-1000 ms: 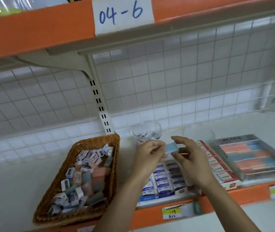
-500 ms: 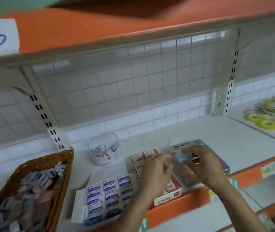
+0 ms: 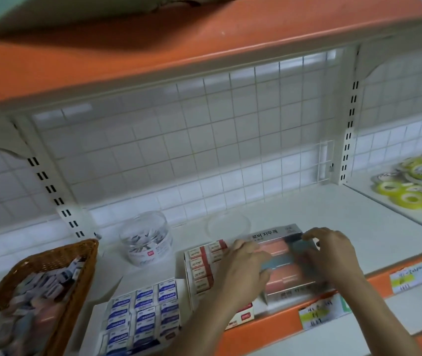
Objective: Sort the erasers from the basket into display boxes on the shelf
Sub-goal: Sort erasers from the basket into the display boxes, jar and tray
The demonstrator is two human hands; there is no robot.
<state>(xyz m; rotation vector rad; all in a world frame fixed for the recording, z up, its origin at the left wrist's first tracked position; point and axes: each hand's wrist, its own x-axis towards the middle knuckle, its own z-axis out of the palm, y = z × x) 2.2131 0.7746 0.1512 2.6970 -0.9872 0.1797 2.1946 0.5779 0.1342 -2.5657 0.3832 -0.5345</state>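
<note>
A silver display box [image 3: 276, 233] of long pink and blue erasers stands at the shelf's front edge. My right hand [image 3: 333, 255] pinches a blue eraser [image 3: 299, 244] at the box's far right corner, down among the rows. My left hand [image 3: 243, 273] hangs over the box's left side, its fingertips touching the blue row in the middle. The wicker basket [image 3: 50, 260] with several mixed erasers sits at the far left. Between basket and hands lie a box of blue-labelled erasers [image 3: 143, 312] and a box of red-labelled erasers [image 3: 202, 265].
A clear round tub [image 3: 145, 242] of small erasers stands behind the boxes, with a clear lid [image 3: 229, 223] to its right. Yellow-green tape rolls [image 3: 415, 186] fill the neighbouring bay. An orange shelf [image 3: 204, 47] hangs overhead. Price tags [image 3: 320, 313] line the front edge.
Both hands carried the blue eraser rightward from near the tub and lowered it into the silver box. My view swung right, so the basket slid to the left edge.
</note>
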